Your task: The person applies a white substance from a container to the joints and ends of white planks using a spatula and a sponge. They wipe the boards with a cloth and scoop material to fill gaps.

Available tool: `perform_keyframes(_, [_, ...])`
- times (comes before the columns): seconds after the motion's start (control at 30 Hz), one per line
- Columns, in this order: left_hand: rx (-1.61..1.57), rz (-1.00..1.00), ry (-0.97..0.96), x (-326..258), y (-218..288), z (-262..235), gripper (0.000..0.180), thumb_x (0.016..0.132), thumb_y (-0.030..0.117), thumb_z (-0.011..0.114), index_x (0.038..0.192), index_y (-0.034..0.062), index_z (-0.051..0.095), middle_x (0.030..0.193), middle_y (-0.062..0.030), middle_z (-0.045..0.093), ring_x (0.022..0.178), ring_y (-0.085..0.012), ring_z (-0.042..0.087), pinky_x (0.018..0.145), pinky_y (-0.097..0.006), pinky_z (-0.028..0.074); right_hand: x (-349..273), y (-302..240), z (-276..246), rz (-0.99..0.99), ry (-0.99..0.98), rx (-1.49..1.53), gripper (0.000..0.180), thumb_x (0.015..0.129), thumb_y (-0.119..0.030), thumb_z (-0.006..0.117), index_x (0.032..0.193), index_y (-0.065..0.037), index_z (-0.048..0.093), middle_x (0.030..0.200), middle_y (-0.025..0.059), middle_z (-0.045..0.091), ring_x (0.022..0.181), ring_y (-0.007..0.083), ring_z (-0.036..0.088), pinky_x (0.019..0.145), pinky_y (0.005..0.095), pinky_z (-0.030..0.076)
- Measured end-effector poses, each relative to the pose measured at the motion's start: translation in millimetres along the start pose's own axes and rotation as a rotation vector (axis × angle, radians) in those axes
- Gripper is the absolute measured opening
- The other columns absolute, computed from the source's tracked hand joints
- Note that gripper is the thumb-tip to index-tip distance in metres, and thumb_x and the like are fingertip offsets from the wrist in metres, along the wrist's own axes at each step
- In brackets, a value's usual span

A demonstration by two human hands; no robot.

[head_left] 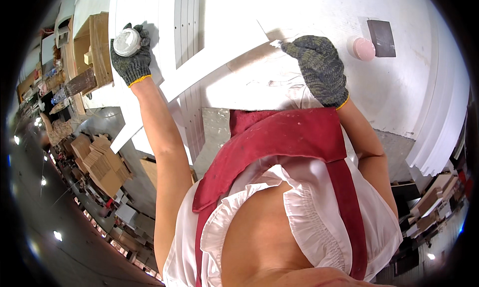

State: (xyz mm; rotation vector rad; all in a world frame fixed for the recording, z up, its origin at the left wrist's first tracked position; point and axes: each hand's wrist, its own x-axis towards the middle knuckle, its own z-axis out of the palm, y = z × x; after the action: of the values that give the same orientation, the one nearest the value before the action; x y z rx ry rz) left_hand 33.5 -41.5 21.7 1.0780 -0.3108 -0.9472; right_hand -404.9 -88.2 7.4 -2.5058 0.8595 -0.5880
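My left hand (pixel 130 63), in a dark knitted glove with a yellow cuff, has its fingers wrapped around a small round tub (pixel 126 41) of white paste at the far left. The same kind of glove covers my right hand (pixel 322 71), whose fingers are curled together above the worktable (pixel 309 12). A bit of white stuff (pixel 276 43) shows at its fingertips; what it is cannot be made out. Between my hands a long white board (pixel 219 61) lies aslant, its far end close to the right fingertips. My left forearm passes over the board.
White panels with small holes (pixel 185 30) lie under the board. Right of my right hand are a pink round piece (pixel 364 49) and a dark flat sheet (pixel 383 39). White slats (pixel 444 117) stand along the right. An open wooden box (pixel 100 50) and stacked cardboard (pixel 105 165) are at left.
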Motion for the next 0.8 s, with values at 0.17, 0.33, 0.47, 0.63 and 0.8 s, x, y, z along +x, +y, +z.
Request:
perform_keyframes(0.17, [0.013, 0.005, -0.004, 2, 0, -6, 0.054, 0.096, 0.037, 0.031, 0.115, -0.0097, 0.051, 0.095, -0.0254, 0.059, 0.081, -0.0341, 0.058, 0.069, -0.04, 0.05, 14, 1, 5, -0.068, 0.22, 0.074, 0.046, 0.077, 0.0, 0.047, 0.117, -0.014, 0.062, 0.105, 0.0079, 0.063, 0.099, 0.0259, 0.056, 0.089, 0.039, 0.044])
perform_keyframes(0.33, [0.14, 0.1, 0.034, -2, -3, 5, 0.049, 0.095, 0.029, 0.034, 0.113, -0.0127, 0.052, 0.092, -0.0259, 0.06, 0.075, -0.0319, 0.058, 0.061, -0.037, 0.049, 5, -4, 19, -0.04, 0.144, 0.126, 0.049, 0.077, 0.002, 0.046, 0.121, -0.015, 0.06, 0.108, 0.0086, 0.062, 0.102, 0.0265, 0.055, 0.091, 0.0393, 0.043])
perform_keyframes(0.47, [0.056, 0.063, 0.044, -3, -2, 5, 0.047, 0.095, 0.025, 0.034, 0.112, -0.014, 0.052, 0.09, -0.0261, 0.061, 0.073, -0.0309, 0.059, 0.058, -0.035, 0.048, -4, 3, 9, -0.023, 0.081, 0.087, 0.048, 0.077, 0.001, 0.047, 0.12, -0.014, 0.06, 0.109, 0.0097, 0.061, 0.105, 0.0271, 0.054, 0.093, 0.0411, 0.041])
perform_keyframes(0.63, [0.107, 0.067, 0.058, 0, -2, 2, 0.05, 0.095, 0.028, 0.029, 0.111, -0.0132, 0.053, 0.091, -0.0261, 0.061, 0.074, -0.031, 0.059, 0.059, -0.035, 0.048, 18, 3, 3, -0.091, 0.18, 0.09, 0.046, 0.076, 0.0, 0.049, 0.117, -0.015, 0.063, 0.105, 0.0075, 0.063, 0.099, 0.0249, 0.057, 0.091, 0.0392, 0.043])
perform_keyframes(0.8, [0.092, 0.063, 0.034, 2, -2, -2, 0.049, 0.096, 0.027, 0.03, 0.111, -0.0131, 0.053, 0.091, -0.0257, 0.061, 0.074, -0.0306, 0.059, 0.059, -0.035, 0.048, 18, 10, -3, -0.147, 0.081, -0.087, 0.045, 0.076, -0.001, 0.05, 0.114, -0.019, 0.065, 0.104, 0.0035, 0.064, 0.095, 0.0223, 0.058, 0.084, 0.0376, 0.045])
